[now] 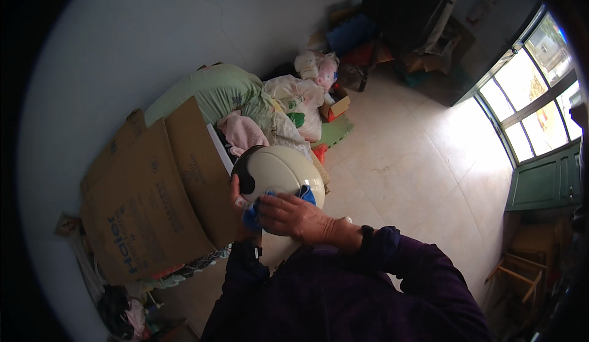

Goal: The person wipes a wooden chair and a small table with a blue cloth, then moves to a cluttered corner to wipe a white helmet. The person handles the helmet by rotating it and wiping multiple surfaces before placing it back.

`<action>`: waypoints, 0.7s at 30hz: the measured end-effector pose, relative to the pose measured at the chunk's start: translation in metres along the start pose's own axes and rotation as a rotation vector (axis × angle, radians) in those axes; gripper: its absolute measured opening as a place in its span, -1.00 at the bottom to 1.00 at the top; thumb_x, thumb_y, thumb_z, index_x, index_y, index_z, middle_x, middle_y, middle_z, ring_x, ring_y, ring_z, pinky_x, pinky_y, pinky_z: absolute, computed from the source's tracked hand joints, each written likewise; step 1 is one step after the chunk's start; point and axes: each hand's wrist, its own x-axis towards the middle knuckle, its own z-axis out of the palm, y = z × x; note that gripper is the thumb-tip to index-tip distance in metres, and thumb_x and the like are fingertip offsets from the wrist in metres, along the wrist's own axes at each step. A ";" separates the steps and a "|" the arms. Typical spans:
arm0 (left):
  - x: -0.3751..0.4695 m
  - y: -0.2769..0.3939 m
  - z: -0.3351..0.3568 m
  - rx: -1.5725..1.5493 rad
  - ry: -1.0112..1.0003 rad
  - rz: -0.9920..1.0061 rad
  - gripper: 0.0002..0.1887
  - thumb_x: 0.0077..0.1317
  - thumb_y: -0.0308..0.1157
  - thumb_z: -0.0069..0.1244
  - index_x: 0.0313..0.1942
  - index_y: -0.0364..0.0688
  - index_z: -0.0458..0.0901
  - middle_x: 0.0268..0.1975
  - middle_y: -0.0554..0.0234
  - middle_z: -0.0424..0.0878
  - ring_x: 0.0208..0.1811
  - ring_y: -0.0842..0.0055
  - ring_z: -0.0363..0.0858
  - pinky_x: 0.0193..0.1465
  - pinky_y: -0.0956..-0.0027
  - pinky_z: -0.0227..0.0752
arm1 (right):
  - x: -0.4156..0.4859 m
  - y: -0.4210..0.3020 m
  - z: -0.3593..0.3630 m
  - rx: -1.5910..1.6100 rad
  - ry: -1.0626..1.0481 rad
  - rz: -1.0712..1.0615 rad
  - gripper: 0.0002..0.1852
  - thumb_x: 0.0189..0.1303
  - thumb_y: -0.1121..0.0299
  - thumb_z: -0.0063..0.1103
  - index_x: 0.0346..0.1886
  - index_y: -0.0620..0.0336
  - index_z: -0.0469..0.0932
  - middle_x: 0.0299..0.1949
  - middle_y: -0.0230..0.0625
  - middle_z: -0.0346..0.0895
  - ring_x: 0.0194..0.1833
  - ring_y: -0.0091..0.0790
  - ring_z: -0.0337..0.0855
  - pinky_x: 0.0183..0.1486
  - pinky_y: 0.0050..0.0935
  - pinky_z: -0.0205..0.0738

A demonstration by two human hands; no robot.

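A glossy cream helmet-like shell with a dark brown part at its left end is held in front of my body. My left hand grips its near left side, with the palm partly hidden behind the shell and cloth. My right hand presses a blue cloth against the near side of the shell. Part of the cloth hangs between my two hands. A pink towel lies just beyond the shell.
A large Haier cardboard box stands at the left. Behind it are a pale green stuffed bag and white plastic bags along the wall. A wooden stool is at the lower right, below a bright window.
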 end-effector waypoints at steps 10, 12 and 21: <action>0.019 0.001 -0.034 -0.071 0.275 0.359 -0.38 0.53 0.06 -0.16 0.38 -0.22 0.45 0.39 0.06 0.51 0.37 0.09 0.49 0.46 -0.03 0.33 | -0.031 0.077 0.016 0.504 0.442 0.906 -0.63 0.37 0.43 0.16 0.23 0.24 0.55 0.04 0.03 0.65 0.13 0.03 0.67 0.18 -0.19 0.54; 0.019 0.003 -0.037 -0.099 0.303 0.376 -0.41 0.53 0.03 -0.16 0.34 -0.22 0.50 0.34 0.08 0.56 0.35 0.13 0.51 0.42 0.01 0.39 | -0.043 0.085 0.017 0.694 0.435 1.126 -0.64 0.41 0.39 0.13 0.22 0.26 0.57 -0.07 -0.05 0.68 0.00 -0.16 0.69 0.07 -0.29 0.55; 0.026 0.010 -0.046 -0.088 0.335 0.429 -0.41 0.54 0.03 -0.21 0.33 -0.23 0.51 0.33 0.07 0.56 0.34 0.14 0.54 0.38 0.01 0.43 | -0.087 0.071 0.051 1.009 0.415 1.432 -0.66 0.46 0.31 0.04 0.11 0.36 0.60 -0.16 -0.27 0.66 -0.19 -0.47 0.59 -0.12 -0.46 0.49</action>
